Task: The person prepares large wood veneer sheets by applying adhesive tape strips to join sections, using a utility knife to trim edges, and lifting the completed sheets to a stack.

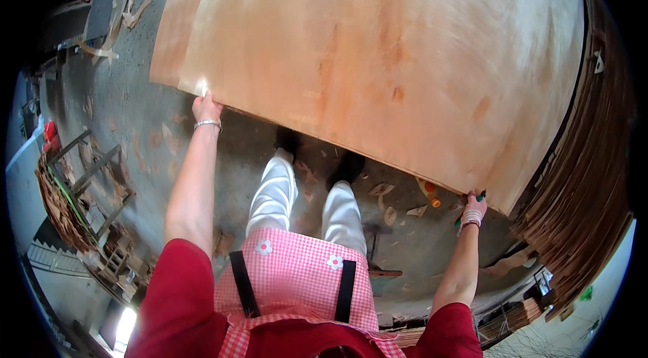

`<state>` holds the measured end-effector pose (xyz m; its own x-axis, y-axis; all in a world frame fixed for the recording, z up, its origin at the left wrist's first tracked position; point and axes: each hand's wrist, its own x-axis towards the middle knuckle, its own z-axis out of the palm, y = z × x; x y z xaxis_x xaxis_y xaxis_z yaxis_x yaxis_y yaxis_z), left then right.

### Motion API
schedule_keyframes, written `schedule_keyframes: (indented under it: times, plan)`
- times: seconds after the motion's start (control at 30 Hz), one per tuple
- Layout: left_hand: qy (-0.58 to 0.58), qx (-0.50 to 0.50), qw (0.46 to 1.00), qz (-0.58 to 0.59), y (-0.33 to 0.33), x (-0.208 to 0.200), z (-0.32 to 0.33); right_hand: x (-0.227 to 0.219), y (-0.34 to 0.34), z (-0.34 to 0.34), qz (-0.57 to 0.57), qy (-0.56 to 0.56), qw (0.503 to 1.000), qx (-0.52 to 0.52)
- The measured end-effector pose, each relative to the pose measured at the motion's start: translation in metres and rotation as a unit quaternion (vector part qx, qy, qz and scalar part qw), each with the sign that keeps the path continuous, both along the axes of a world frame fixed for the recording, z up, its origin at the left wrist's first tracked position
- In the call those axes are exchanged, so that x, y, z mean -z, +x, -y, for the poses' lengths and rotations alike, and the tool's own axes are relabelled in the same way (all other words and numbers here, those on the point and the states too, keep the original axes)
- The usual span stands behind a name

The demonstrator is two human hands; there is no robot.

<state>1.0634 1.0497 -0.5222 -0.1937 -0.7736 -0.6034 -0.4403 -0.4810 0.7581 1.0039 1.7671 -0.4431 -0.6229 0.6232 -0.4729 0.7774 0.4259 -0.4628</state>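
Note:
A wide, thin sheet of pale orange-brown wood veneer (283, 40) spreads out in front of me, with darker stains and a glossy patch at the right. My left hand (207, 109) is closed on its near edge toward the left corner, thumb on top. Close to the near right corner, my right hand (474, 209) grips the same edge. Something small and dark green (481, 195) sticks out by the right fingers; its kind is unclear. A whitish wrap covers part of that hand. Fingers beneath the sheet are hidden.
A tall stack of brown veneer sheets (574, 175) stands at the right. Veneer scraps (381, 189) and an orange-capped bottle (432, 197) lie on the grey floor (135, 115). At the left are a metal frame (91, 165) and more stacked veneer (61, 206).

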Motion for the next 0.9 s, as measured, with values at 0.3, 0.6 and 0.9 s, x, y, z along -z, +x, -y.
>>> schedule_keyframes:
  times: [0.3, 0.6, 0.9]
  plan:
    - [-0.383, 0.417, 0.798, 0.207, -0.016, -0.065, -0.107, 0.026, 0.022, -0.041, 0.061, 0.082, 0.991, -0.086]
    - [-0.352, 0.745, 0.523, 0.219, -0.022, -0.08, -0.206, 0.014, 0.009, -0.025, -0.071, -0.041, 0.996, -0.038]
    - [-0.25, 0.785, 0.445, 0.352, -0.022, -0.088, -0.21, 0.006, 0.069, -0.047, -0.117, -0.066, 0.927, 0.35]
